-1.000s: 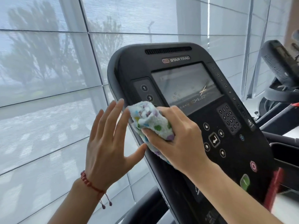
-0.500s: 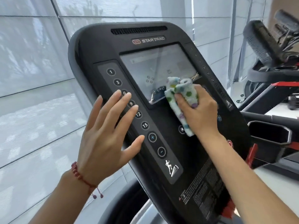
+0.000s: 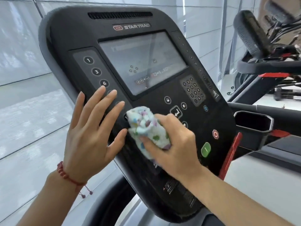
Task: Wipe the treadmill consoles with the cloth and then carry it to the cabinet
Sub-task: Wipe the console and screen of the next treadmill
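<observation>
A black Star Trac treadmill console [image 3: 78,35] fills the middle of the head view, tilted, with a screen [image 3: 141,62] and button columns. My right hand [image 3: 172,144] grips a bunched white cloth with coloured dots [image 3: 145,126] and presses it on the console's lower middle, below the screen. My left hand [image 3: 91,132] lies flat with straight fingers against the console's left button strip, covering the lower numbered buttons. No cabinet is in view.
A second treadmill console [image 3: 250,33] and its handlebars stand at the right. A black cup holder [image 3: 254,121] and a red safety strip [image 3: 231,154] sit by the console's right edge. Window blinds [image 3: 24,95] cover the wall behind and to the left.
My right hand has dragged the cloth from the screen's lower edge down and left to the area below the screen. My left hand stays flat on the left button strip.
</observation>
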`<state>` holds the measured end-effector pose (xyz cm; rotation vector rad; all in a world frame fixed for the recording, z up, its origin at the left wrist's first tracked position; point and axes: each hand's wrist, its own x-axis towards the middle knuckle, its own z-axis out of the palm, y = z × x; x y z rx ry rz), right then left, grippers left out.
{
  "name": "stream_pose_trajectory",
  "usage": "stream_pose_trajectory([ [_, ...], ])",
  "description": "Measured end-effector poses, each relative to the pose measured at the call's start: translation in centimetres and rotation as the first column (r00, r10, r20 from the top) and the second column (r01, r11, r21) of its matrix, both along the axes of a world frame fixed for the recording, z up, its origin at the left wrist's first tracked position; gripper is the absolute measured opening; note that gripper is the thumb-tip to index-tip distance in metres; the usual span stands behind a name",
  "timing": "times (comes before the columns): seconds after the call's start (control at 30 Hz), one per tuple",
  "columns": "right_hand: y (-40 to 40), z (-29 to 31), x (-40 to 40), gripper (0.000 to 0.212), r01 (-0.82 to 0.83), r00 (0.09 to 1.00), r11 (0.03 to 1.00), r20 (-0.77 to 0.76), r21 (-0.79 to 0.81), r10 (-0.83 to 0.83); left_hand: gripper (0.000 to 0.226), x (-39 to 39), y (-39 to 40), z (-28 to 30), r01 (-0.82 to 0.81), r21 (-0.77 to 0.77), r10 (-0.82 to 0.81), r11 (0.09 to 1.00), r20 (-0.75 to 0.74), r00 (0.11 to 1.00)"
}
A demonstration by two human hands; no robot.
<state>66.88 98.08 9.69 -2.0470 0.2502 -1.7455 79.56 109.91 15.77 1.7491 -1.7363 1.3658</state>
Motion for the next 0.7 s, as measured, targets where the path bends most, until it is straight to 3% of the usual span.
stream_pose_trajectory([
  [0.2, -1.4, -0.5, -0.1, 0.044, -0.001, 1.000, 0.991, -0.013, -0.133, -0.001, 0.042, -0.7, 0.1, 0.1, -0.003, -0.006, 0.004, 1.000, 0.006, 1.000],
  [0.37, -4.0, 0.1, -0.5, 0.042, 0.143, 0.989, 0.979, 0.006, 0.148, -0.145, 0.039, -2.1, -0.7, -0.5, 0.024, 0.027, -0.025, 0.999, 0.016, 1.000],
  [0.43, -3.7, 0.1, -0.8, 0.041, 0.179, 0.983, 0.969, 0.004, 0.172, -0.183, 0.040, -2.7, -1.2, -0.9, 0.024, 0.062, -0.025, 0.998, 0.016, 1.000],
  [0.7, 1.4, -4.5, -3.2, 0.037, 0.064, 0.995, 0.997, -0.081, 0.032, -0.061, 0.039, -3.0, -1.6, -1.5, 0.042, 0.083, -0.044, 0.996, 0.018, 0.999],
])
